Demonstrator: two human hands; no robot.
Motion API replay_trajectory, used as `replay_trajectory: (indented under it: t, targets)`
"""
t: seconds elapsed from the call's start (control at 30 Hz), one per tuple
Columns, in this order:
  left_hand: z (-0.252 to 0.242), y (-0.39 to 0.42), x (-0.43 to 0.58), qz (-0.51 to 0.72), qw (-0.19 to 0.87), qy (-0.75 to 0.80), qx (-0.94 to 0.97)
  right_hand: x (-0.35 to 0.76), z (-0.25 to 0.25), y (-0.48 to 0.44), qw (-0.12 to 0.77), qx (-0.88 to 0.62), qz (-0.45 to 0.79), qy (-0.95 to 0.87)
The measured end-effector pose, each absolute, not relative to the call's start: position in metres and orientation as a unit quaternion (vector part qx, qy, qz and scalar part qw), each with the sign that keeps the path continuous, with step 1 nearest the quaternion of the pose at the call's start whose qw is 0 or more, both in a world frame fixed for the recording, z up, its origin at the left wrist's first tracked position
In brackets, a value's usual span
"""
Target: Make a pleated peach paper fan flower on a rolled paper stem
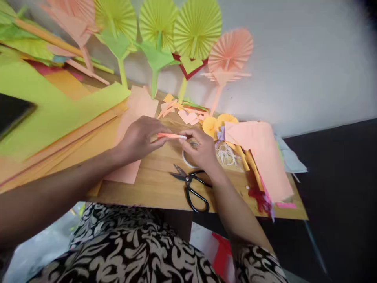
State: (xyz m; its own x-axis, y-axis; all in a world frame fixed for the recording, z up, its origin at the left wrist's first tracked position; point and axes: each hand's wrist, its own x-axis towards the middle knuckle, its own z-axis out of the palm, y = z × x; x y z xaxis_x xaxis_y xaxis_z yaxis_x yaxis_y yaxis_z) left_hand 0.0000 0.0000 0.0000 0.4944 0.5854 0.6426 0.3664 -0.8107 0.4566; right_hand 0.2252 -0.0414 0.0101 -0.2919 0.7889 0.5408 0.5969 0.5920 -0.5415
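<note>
Both hands pinch a narrow folded strip of peach paper (171, 136) above a low wooden table (153, 188). My left hand (138, 138) grips its left end with fingers closed. At the right end, my right hand (202, 149) squeezes the tip between thumb and fingers. Under the right hand lies a white tape roll (186, 159), partly hidden. Black scissors (191, 188) lie open on the table just below the hands. A peach sheet (129, 173) lies under my left hand.
Green and peach pleated paper fans (196, 28) on stems lean against the white wall. Stacked green and orange sheets (59, 118) fill the left. Yellow paper flowers (218, 122), scraps and a peach sheet (262, 157) crowd the right end. Dark floor lies to the right.
</note>
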Motion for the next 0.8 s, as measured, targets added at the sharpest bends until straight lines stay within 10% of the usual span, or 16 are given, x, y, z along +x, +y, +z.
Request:
replay_trajectory:
  t: [0.23, 0.53, 0.8]
  targets:
    - [0.0, 0.001, -0.002, 0.427, 0.165, 0.297, 0.838, 0.226, 0.012, -0.043, 0.424, -0.418, 0.033, -0.803]
    - [0.013, -0.009, 0.003, 0.409, 0.55, 0.382, 0.62, 0.226, 0.012, -0.044, 0.474, -0.41, -0.067, -0.776]
    - [0.003, -0.011, 0.01, 0.364, 0.662, 0.338, 0.562, 0.218, 0.01, -0.046, 0.457, -0.362, -0.057, -0.81]
